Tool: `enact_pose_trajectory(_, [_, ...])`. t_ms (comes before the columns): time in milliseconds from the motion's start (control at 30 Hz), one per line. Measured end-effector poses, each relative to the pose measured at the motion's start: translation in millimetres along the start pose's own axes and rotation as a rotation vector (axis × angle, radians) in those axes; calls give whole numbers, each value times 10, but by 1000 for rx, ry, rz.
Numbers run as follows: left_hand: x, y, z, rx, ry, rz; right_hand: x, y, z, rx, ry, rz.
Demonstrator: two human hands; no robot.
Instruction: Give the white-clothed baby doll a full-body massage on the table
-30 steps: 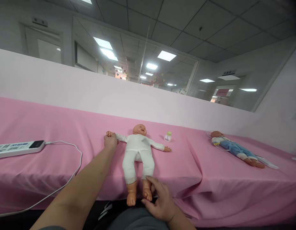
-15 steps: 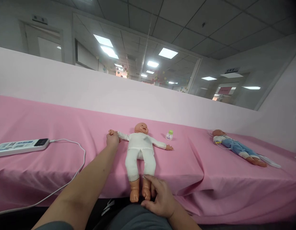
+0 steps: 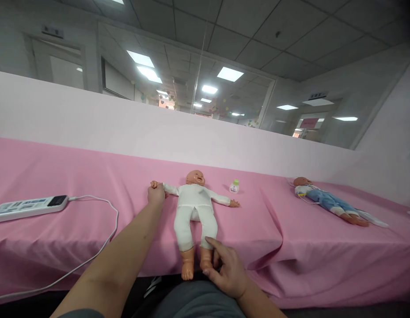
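Observation:
A baby doll in a white top and white trousers lies on its back on the pink cloth, its bare feet over the cloth's front edge. My left hand is closed around the doll's wrist on the left side; the doll's small fist shows above my fingers. At the doll's foot on the right, my right hand curls in from the side. Its index finger touches the trouser cuff and its thumb presses on the foot, hiding the toes. The doll's other arm lies stretched out, untouched.
A small bottle with a green cap stands near the doll's head. On the left lies a white device with a cable trailing forward. A second doll in blue trousers lies far right. Behind rises a low wall below glass.
My right hand has shifted slightly, its index finger higher on the trouser leg and its thumb now against the foot. The left hand keeps its hold. The view has tilted a little.

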State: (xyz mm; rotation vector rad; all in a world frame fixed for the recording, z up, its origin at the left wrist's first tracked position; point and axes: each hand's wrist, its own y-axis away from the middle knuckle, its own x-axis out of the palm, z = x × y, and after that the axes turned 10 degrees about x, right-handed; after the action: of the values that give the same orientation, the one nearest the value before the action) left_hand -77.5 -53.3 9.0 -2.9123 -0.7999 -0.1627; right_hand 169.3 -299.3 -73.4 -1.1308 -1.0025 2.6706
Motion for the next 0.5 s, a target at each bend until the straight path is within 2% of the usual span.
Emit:
enact_pose_trajectory(267, [-7,-9,26,26,-33,2,8,-29,-5,68,-94,-16])
enact_pose_trajectory(400, [5,-44,67,47,-71,-2,-71,-127,-30,133,-124,-110])
enact_pose_trajectory(500, [-16,-107,84,72,-106,3,-148,-290,-143,226,-145,-189])
